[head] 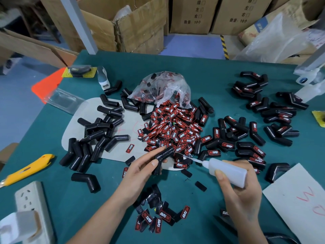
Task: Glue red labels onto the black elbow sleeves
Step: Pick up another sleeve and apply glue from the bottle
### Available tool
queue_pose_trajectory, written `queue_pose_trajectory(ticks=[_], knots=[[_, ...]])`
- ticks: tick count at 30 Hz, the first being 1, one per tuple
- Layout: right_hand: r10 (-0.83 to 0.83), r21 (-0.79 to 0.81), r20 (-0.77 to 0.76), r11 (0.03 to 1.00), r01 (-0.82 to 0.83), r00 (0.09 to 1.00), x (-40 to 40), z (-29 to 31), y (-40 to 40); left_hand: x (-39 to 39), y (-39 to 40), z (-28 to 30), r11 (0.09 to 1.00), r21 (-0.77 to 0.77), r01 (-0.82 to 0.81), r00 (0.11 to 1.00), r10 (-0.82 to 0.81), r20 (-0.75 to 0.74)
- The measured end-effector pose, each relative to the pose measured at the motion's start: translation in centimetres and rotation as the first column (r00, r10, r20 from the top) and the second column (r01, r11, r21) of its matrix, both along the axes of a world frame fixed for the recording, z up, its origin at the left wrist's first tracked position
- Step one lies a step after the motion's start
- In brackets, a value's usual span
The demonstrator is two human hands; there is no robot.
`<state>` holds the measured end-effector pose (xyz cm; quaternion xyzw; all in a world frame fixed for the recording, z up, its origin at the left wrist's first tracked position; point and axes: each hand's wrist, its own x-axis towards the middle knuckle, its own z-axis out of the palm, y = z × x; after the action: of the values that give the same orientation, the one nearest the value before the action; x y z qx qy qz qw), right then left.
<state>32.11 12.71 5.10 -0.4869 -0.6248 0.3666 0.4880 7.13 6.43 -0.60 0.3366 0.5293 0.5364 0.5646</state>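
Observation:
My left hand [140, 168] grips a black elbow sleeve [162, 154] just above the green table [175, 64]. My right hand [241, 189] holds a white glue bottle [228, 169], its thin nozzle pointing left toward the sleeve, with a small gap between them. A heap of red and black labels [174, 127] lies behind the hands, spilling from a clear plastic bag [161, 88]. Bare black sleeves [98, 134] are piled at the left. Sleeves with labels on them [249, 138] lie at the right.
A yellow utility knife [26, 169] and a white power strip [33, 199] sit at the left front. Loose labels [161, 217] lie between my forearms. White paper with red marks [302, 205] lies at the right. Cardboard boxes [133, 27] stand behind the table.

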Motion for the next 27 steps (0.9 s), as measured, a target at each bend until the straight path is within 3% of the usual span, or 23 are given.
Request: queue_pose_trajectory(ticks=[27], knots=[[-0.001, 0.006, 0.0, 1.0, 0.001, 1.0, 0.05, -0.35, -0.03, -0.18, -0.1, 0.05, 0.999, -0.037, 0.003, 0.998, -0.005, -0.061]])
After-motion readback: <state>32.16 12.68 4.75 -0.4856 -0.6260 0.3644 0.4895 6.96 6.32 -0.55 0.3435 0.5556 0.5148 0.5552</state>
